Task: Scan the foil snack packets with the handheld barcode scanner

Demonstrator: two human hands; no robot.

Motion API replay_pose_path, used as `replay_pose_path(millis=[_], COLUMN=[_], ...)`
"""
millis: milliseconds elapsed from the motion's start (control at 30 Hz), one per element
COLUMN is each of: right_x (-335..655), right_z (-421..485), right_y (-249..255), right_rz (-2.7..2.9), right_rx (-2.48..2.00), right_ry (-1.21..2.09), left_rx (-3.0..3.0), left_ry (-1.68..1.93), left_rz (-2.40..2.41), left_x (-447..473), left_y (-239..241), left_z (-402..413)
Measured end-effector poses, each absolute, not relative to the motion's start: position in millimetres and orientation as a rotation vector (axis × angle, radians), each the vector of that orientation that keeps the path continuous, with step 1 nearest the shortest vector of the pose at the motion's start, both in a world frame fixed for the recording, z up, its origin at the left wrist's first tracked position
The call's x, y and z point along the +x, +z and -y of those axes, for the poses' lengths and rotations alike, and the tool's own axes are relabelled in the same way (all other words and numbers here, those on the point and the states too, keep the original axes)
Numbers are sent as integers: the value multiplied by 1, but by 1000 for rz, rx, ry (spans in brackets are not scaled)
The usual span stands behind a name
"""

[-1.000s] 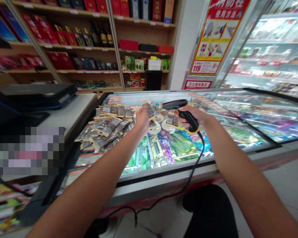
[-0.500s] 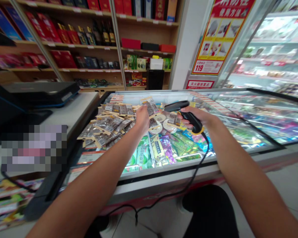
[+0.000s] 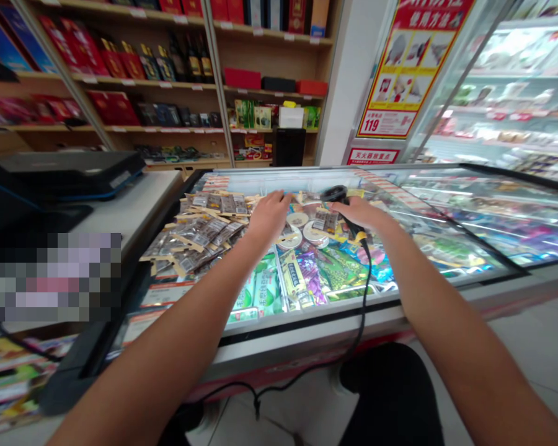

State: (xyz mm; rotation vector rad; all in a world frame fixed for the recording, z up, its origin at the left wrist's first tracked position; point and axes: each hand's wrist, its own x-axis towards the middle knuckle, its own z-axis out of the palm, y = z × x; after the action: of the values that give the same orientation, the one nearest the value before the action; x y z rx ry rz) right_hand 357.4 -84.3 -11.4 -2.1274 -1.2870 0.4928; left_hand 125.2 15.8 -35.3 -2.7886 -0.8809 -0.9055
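My right hand grips a black handheld barcode scanner with a yellow trim and a cable running down from its handle. My left hand is palm down over the glass-topped freezer, its fingers stretched forward and slightly apart. No packet shows in it, though the space under the palm is hidden. To its left lies a heap of small clear packets with brown contents and tan edges. Between my hands, another brown packet rests above round white lids seen in the freezer.
Colourful bagged goods show through the freezer glass. On the left, a counter carries a black flat device and a blurred-out object. Shelves of boxes and bottles stand behind. The scanner cable hangs over the freezer's front edge.
My left hand has turned palm down, and the packet it held up is no longer visible in it. The scanner in my right hand has tilted and shifted slightly left.
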Motion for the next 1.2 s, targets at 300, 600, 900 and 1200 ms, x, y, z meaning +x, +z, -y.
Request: replay_pose_path(millis=[300,600,900,1200], right_x=[356,342,330,343], right_z=[82,85,81,104], right_y=[-16,-15,-16,6], right_rz=[1376,1205,1070,1171], right_rx=[-2137,-2078,-1802,-1342], right_ry=[449,790,812,1308], left_rx=[-2624,-3009,-3139,-3234], left_ry=[-557,-404,-777,-1024], left_rz=[985,957,1263,1222], left_x=[133,158,157,136], left_y=[-38,-55,-52,-25], left_z=[11,37,15,-8])
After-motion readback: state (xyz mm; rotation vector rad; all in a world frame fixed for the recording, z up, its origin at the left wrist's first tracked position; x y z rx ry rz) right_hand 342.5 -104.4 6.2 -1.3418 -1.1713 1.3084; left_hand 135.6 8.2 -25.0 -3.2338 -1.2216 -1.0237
